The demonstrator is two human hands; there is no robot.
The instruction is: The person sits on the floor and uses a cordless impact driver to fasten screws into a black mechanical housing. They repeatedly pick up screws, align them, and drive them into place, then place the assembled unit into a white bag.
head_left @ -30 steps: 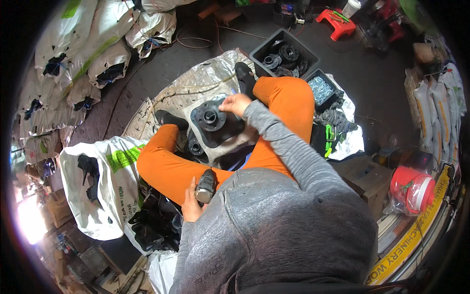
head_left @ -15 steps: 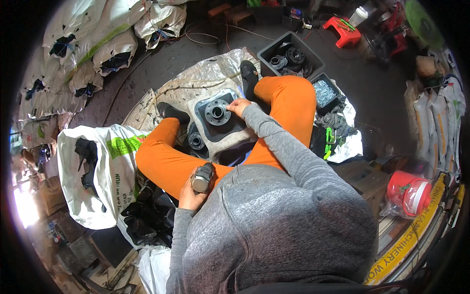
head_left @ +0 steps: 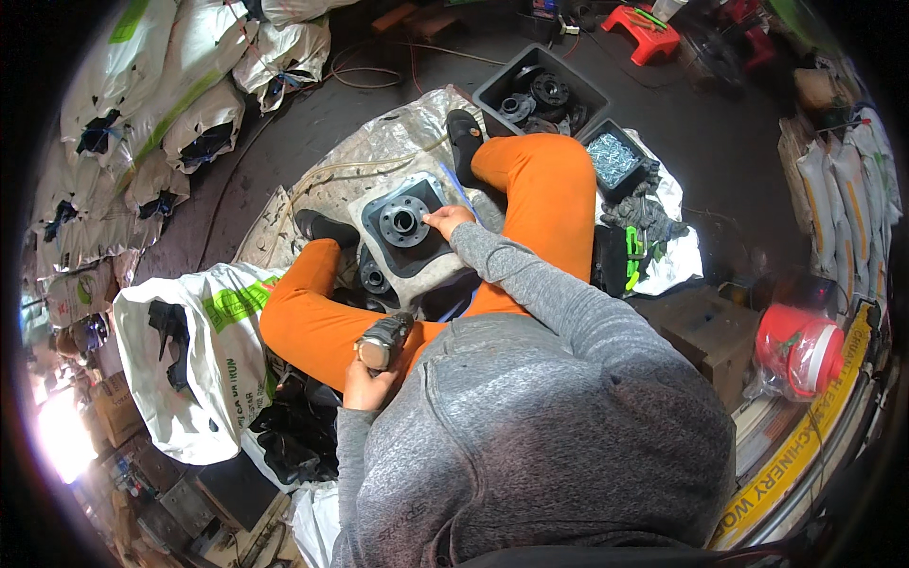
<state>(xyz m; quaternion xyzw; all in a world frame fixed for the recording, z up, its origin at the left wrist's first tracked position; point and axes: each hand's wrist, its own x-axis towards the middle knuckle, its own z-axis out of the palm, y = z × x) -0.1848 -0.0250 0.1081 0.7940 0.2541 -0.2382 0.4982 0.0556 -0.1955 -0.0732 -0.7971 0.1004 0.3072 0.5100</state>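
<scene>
"Starting nearest: what does your left hand have?"

"My left hand [head_left: 369, 383] is curled around what looks like a power drill [head_left: 383, 343], over my left thigh. The fingers are partly hidden beneath it; the trigger cannot be made out."

"And your right?"

"My right hand [head_left: 449, 220] has thumb and fingertips drawn in at the right edge of a dark metal ring [head_left: 390, 227]. How closely they meet, and whether a screw is between them, I cannot tell. The ring sits on a squarish black part [head_left: 434, 242], upon a pale stool [head_left: 431, 276] between my legs."

"Which step is that?"

"In my judgement, fitting small fasteners at the ring's holes. The next move calls for a steady ring and the drill brought over squarely."

"Farther out?"

"A small bin [head_left: 636, 180] of silver screws [head_left: 614, 159] stands beside my right knee. Beyond it, a big grey bin [head_left: 573, 80] holds dark round parts, the lower ones hidden. Farthest, a pale cup [head_left: 669, 8] is cut off above."
</scene>
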